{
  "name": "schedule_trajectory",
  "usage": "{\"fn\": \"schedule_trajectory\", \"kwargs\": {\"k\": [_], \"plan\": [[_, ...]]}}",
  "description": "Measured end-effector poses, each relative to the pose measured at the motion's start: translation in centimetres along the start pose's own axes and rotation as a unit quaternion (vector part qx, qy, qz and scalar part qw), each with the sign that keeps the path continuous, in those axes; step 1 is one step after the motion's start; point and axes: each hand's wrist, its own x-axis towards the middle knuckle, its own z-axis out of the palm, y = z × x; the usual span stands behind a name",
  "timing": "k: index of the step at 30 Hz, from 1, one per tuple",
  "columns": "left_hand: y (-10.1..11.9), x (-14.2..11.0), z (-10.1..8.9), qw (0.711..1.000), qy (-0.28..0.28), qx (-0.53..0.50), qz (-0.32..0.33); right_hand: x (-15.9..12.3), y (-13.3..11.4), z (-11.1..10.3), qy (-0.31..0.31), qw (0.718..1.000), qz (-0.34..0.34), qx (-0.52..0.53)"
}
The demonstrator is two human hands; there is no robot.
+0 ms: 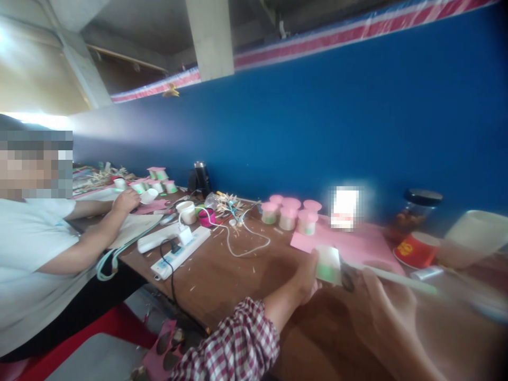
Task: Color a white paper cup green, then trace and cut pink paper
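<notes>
My left hand (308, 276) is closed round a small paper cup (328, 264), white with a green band, tipped on its side above the brown table. To its right is my right hand (387, 296), smeared by motion, its fingers near the cup's end. A dark curved shape (348, 279) shows between the hand and the cup; I cannot make out what it is. A pale greenish strip (413, 281) runs rightward behind my right fingers, and whether they grip it is unclear. Beyond the cup lies a pink sheet (357, 241).
Several cups topped with pink discs (289, 214) stand behind my left hand. A jar (419, 209) and a red paper cup (417, 250) stand at right. A power strip (180, 254) with cables lies left, near a person (35, 248) handling a white cup (148, 196).
</notes>
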Motion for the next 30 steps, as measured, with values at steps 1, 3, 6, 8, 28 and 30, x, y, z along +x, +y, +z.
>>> {"fn": "schedule_trajectory", "kwargs": {"k": [1, 3, 6, 8, 28, 30], "plan": [[0.0, 0.0, 0.0, 1.000, -0.003, 0.000, 0.002, 0.1, 0.2, 0.0, -0.003, 1.000, 0.002, 0.006], [0.2, -0.1, 0.1, 1.000, -0.004, 0.001, 0.001, 0.2, 0.5, -0.1, -0.013, 1.000, 0.006, 0.022], [0.5, -0.3, 0.4, 1.000, 0.005, 0.003, -0.006, 0.2, 0.8, -0.2, -0.019, 0.999, 0.008, 0.031], [0.6, -0.5, 0.6, 1.000, 0.009, -0.001, -0.006, 0.2, 0.7, -0.1, -0.015, 0.999, -0.001, 0.029], [1.2, -1.0, 1.1, 0.999, -0.004, -0.025, -0.028, -0.1, -0.2, 0.0, -0.060, 0.998, -0.014, 0.021], [1.2, -1.0, 1.1, 0.999, -0.012, -0.027, -0.025, -0.1, -0.2, -0.1, -0.068, 0.997, -0.025, 0.011]]}}
